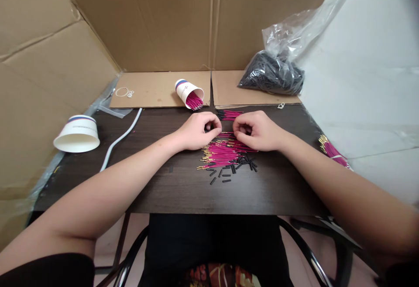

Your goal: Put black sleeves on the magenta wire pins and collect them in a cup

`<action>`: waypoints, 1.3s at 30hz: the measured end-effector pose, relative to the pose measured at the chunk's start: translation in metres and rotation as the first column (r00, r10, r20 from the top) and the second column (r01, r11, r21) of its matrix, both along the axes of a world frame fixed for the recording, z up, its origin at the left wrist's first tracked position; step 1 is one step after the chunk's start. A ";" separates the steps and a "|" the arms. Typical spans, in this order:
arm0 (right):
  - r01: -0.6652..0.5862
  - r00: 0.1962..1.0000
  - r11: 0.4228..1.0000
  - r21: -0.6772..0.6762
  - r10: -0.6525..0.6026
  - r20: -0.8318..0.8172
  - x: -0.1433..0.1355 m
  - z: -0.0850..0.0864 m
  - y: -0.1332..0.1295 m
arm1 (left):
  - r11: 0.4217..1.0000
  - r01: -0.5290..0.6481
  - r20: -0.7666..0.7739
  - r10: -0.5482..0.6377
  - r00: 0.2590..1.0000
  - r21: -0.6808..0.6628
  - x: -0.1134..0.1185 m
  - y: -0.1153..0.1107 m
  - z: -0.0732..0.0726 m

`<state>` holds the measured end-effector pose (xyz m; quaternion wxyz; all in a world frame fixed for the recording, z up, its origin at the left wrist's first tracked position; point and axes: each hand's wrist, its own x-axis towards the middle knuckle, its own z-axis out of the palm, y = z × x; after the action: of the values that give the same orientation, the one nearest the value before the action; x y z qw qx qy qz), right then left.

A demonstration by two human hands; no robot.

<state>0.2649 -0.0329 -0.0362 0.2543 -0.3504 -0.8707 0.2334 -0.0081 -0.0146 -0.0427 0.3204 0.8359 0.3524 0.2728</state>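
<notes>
My left hand (200,130) is closed in a pinch, thumb against forefinger, just above a pile of magenta wires (220,152) with gold tips. Opposite it, my right hand (259,131) is pinched the same way, a small gap away. Whatever is between the fingers of either hand is too small or hidden to make out. Short black sleeves (233,169) lie scattered along the near side of the pile. Behind the hands rests a bundle of magenta wires with black ends (230,115).
A paper cup of magenta wires (187,90) lies tipped at the back. An upside-down paper cup (78,132) and a white cable (121,139) are at left. A clear bag of black pieces (271,73) sits back right. Another wire bundle (334,151) lies right.
</notes>
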 end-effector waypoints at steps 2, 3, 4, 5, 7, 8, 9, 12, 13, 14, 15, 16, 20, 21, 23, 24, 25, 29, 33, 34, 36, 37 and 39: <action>-0.023 1.000 0.999 0.026 0.022 0.015 0.000 0.000 0.000 | 1.000 -0.013 -0.008 0.013 1.000 -0.007 0.000 0.000 -0.001; -0.032 0.999 0.999 0.035 0.031 0.023 0.000 0.001 0.000 | 1.000 -0.022 -0.013 0.022 1.000 -0.012 0.000 0.001 -0.001; -0.041 0.999 0.998 0.039 0.040 0.029 0.001 0.002 0.000 | 0.999 -0.032 -0.016 0.031 0.999 -0.016 0.000 0.001 -0.002; -0.049 0.998 0.998 0.039 0.047 0.035 0.001 0.003 -0.001 | 0.999 -0.038 -0.018 0.037 0.999 -0.020 0.000 0.001 -0.002; -0.063 0.997 0.998 0.032 0.061 0.043 0.002 0.009 -0.002 | 0.999 -0.042 -0.018 0.041 0.999 -0.025 0.000 0.002 -0.003; -0.072 0.996 0.997 0.021 0.071 0.049 0.003 0.012 -0.003 | 0.999 -0.042 -0.018 0.042 0.999 -0.025 0.000 0.002 -0.003; -0.083 0.995 0.997 0.005 0.083 0.058 0.004 0.016 -0.005 | 0.999 -0.041 -0.019 0.041 0.999 -0.024 0.001 0.002 -0.003; -0.140 0.984 0.987 -0.078 0.147 0.103 0.005 0.027 -0.010 | 0.999 -0.037 -0.024 0.036 0.999 -0.026 0.000 0.002 -0.003; -0.158 0.977 0.981 -0.109 0.171 0.127 0.005 0.030 -0.012 | 0.999 -0.035 -0.025 0.035 0.999 -0.026 0.000 0.002 -0.002; -0.169 0.971 0.976 -0.136 0.189 0.148 0.006 0.033 -0.013 | 0.999 -0.034 -0.026 0.034 0.999 -0.027 0.000 0.001 -0.002; -0.176 0.965 0.972 -0.158 0.202 0.168 0.006 0.035 -0.014 | 0.999 -0.035 -0.027 0.034 0.999 -0.027 0.000 0.001 -0.001; -0.178 0.960 0.969 -0.174 0.209 0.185 0.007 0.037 -0.015 | 0.999 -0.037 -0.028 0.036 0.999 -0.026 0.000 0.001 -0.001; -0.161 0.940 0.966 -0.200 0.212 0.268 0.017 0.044 -0.014 | 0.999 -0.037 -0.038 0.036 0.999 -0.023 0.000 0.000 -0.001; -0.156 0.932 0.966 -0.205 0.213 0.292 0.020 0.046 -0.013 | 0.999 -0.033 -0.039 0.032 0.999 -0.023 0.000 0.000 -0.001; -0.149 0.922 0.966 -0.210 0.212 0.324 0.024 0.049 -0.012 | 0.999 -0.027 -0.037 0.026 0.999 -0.020 0.000 0.001 -0.001; -0.148 0.919 0.966 -0.211 0.213 0.330 0.025 0.050 -0.013 | 1.000 -0.024 -0.036 0.024 0.999 -0.019 0.000 0.001 -0.001; -0.150 0.919 0.965 -0.213 0.216 0.330 0.025 0.051 -0.013 | 1.000 -0.023 -0.034 0.022 0.999 -0.018 0.000 0.001 -0.001; -0.158 0.923 0.963 -0.217 0.222 0.314 0.018 0.051 -0.018 | 1.000 -0.020 -0.032 0.020 0.999 -0.017 0.000 0.002 -0.002; -0.145 0.926 0.969 -0.200 0.205 0.318 0.012 0.047 -0.020 | 1.000 -0.020 -0.034 0.019 0.999 -0.013 0.000 0.002 -0.002; -0.140 0.925 0.971 -0.193 0.198 0.323 0.011 0.046 -0.020 | 1.000 -0.021 -0.036 0.020 0.999 -0.013 0.000 0.002 -0.002; -0.131 0.927 0.975 -0.181 0.185 0.326 0.011 0.045 -0.019 | 1.000 -0.022 -0.039 0.022 0.999 -0.013 0.000 0.001 -0.002; -0.126 0.928 0.975 -0.181 0.181 0.325 0.011 0.044 -0.019 | 1.000 -0.024 -0.039 0.023 0.999 -0.013 0.000 0.001 -0.002; -0.121 0.930 0.974 -0.193 0.179 0.321 0.010 0.042 -0.018 | 1.000 -0.024 -0.039 0.024 0.999 -0.010 0.000 0.001 -0.001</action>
<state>0.2751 -0.0507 0.0055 0.0526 -0.3378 -0.9024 0.2621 -0.0079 -0.0132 -0.0439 0.3146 0.8351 0.3699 0.2585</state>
